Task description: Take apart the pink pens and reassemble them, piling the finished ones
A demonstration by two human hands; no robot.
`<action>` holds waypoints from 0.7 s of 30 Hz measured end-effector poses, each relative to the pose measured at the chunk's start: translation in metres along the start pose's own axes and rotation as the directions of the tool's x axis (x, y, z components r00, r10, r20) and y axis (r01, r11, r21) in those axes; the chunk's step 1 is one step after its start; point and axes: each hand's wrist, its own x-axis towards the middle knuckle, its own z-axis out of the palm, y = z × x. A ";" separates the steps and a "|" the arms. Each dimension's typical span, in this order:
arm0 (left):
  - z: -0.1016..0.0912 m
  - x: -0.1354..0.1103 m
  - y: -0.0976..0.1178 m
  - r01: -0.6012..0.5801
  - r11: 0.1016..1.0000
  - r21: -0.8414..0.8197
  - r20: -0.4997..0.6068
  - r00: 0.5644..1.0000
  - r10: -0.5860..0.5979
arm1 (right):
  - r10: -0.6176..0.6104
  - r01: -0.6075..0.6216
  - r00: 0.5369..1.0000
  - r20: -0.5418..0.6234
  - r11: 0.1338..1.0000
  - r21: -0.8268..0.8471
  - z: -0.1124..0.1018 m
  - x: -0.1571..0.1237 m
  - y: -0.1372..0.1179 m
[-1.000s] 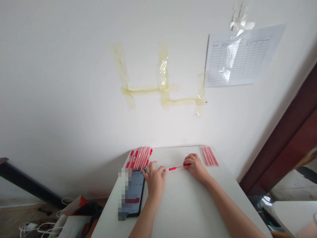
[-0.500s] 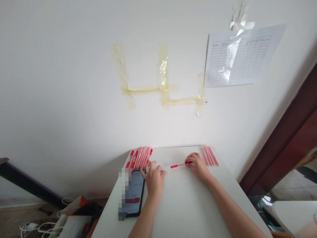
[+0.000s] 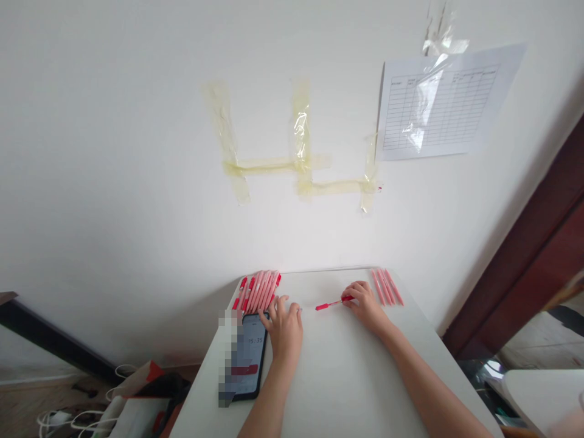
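Observation:
My right hand [image 3: 362, 304] rests near the table's far right, its fingers closed on one red end of a slim red pen [image 3: 323, 306]. The pen lies at a slant, its other red end pointing left. My left hand [image 3: 287, 328] is over the left side, outer fingers spread beside a black phone [image 3: 250, 359]. Its thumb and index finger come together around a tiny pale thing, too small to make out. Behind that hand lies a row of pink and red pens [image 3: 260, 291]. Several thin pink pens [image 3: 387, 287] lie just right of my right hand.
The white table [image 3: 337, 377] stands against a wall with yellowed tape [image 3: 301, 134] and a printed sheet [image 3: 438, 109] on it. Bags and white cables [image 3: 77, 420] are on the floor at left. A dark red door frame [image 3: 515, 280] rises at right.
My left thumb has drawn in toward the index finger, and a tiny pale thing shows there. My right hand and the pen have hardly moved.

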 end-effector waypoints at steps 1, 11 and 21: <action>0.000 0.000 0.000 -0.007 1.000 0.013 -0.002 1.000 0.007 | 0.000 0.000 1.000 -0.001 1.000 0.004 0.000 0.000 0.000; 0.003 0.000 0.000 -0.044 0.997 0.071 -0.001 0.999 0.044 | 0.001 -0.001 1.000 -0.013 1.000 0.003 0.000 0.000 0.000; 0.007 0.002 -0.002 -0.002 0.999 0.041 0.018 1.000 0.001 | 0.000 0.000 1.000 -0.005 1.000 0.000 -0.001 0.000 0.000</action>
